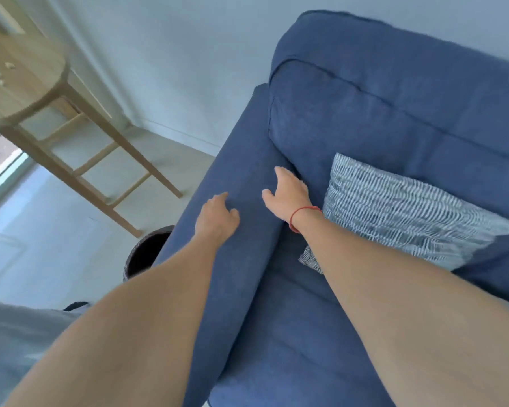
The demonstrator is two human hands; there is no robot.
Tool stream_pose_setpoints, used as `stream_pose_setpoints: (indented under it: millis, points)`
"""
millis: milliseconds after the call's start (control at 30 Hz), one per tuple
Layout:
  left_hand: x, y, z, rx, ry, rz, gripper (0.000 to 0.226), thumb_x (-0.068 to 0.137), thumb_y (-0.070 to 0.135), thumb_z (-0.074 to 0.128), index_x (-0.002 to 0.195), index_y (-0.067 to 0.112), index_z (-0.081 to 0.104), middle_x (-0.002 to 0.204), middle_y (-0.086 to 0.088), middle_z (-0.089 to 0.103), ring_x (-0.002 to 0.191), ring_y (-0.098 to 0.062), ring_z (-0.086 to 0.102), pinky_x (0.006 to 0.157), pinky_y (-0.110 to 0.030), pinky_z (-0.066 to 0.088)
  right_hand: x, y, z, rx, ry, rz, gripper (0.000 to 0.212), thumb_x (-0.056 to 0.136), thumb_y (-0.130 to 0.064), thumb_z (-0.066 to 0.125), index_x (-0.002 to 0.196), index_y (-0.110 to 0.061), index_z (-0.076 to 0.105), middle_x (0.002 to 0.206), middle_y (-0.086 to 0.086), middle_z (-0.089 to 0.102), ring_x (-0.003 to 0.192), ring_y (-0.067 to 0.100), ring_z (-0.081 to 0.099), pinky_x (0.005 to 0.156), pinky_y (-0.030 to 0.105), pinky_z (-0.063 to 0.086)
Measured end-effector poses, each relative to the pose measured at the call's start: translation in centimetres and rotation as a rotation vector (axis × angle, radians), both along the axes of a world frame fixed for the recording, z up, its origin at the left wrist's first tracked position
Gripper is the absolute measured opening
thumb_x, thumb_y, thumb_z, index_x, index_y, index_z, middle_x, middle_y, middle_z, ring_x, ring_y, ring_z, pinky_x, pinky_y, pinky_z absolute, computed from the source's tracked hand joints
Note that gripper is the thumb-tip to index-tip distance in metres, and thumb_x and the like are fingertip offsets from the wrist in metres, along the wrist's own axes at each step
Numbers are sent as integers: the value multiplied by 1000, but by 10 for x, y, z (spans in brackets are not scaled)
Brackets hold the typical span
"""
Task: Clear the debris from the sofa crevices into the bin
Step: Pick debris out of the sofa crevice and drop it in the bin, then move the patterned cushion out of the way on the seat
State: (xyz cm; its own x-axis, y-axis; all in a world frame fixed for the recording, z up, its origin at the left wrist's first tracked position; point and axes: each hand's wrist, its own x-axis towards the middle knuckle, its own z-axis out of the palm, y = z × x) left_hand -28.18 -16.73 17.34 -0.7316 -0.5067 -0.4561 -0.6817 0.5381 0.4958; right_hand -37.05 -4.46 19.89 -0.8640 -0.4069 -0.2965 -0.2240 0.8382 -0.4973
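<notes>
Pale floor [41,248] and a wooden desk [21,83] lay left of your blue sofa [394,127]. Left hand [216,215] rested loose on the armrest [235,160], right hand [288,192] spread empty at the crevice [287,158]. The dark bin [147,251] stood beside the armrest.

**Legible markings: none found**

No text, label, brand, number or sign can be read. The sofa [365,113] fabric is plain. The cushion [394,212], at 3 o'clock, has a stripe pattern only. The table [27,80] top, at 10 o'clock, is blurred.
</notes>
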Motion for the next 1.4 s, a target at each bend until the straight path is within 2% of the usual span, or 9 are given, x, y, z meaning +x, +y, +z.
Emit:
stream_pose_setpoints:
  millis: [167,300,533,667,833,967,1100,1233,1400]
  points:
    - [-56,93,26,-8,81,-206,57,95,25,48,149,16,31,147,-6,45,135,-27,43,108,-45,41,-39,102,26,30,107,-163,26,89,-21,54,109,-6,53,122,12,57,116,34,54,101,42,39]
    - [-91,159,42,-53,173,-374,52,97,23,50,146,13,36,151,-8,39,141,-25,33,111,-41,34,-56,179,31,86,135,-271,44,91,-22,53,131,-2,47,138,12,48,131,30,45,112,42,31]
    - [-126,232,36,-286,147,-637,71,94,26,56,152,15,17,163,-11,2,151,-25,6,120,-44,22,-63,273,11,164,198,-290,38,85,-29,60,115,-7,52,123,9,53,120,29,50,103,44,38]
    - [-138,256,26,-458,23,-851,97,86,36,67,154,14,2,162,-13,-10,151,-29,-2,120,-44,14,-62,310,-8,258,85,-205,79,83,-37,66,146,-9,27,157,8,25,146,28,21,120,49,17]
    - [-133,277,13,-555,-165,-863,127,70,55,76,152,8,-8,150,-15,33,141,-32,29,116,-46,22,-47,326,-25,357,82,-143,92,76,-46,72,148,-11,26,139,12,46,134,32,38,119,48,18]
    - [-107,288,6,-743,-233,-874,68,78,52,65,133,16,49,133,-10,44,127,-30,37,112,-48,24,-33,319,-25,387,127,-97,54,77,-47,71,120,-15,62,126,11,51,122,32,44,110,42,31]
    - [-84,285,6,-683,-223,-902,58,78,47,65,127,19,54,139,-8,44,140,-28,30,118,-56,1,-16,315,-11,359,29,-44,53,79,-35,69,125,-11,57,139,11,50,139,29,35,121,47,13]
    - [-51,288,16,-377,-219,-789,45,81,22,62,118,11,39,107,-8,62,104,-31,63,85,-40,49,20,316,2,202,-119,-118,53,81,-8,56,131,-11,39,79,1,59,85,28,64,87,39,45]
    - [13,288,24,-337,-247,-835,88,82,6,56,153,28,8,124,-11,60,111,-34,60,87,-39,49,80,310,12,219,-247,-16,72,84,-3,53,149,-24,30,131,10,59,110,30,62,81,31,47]
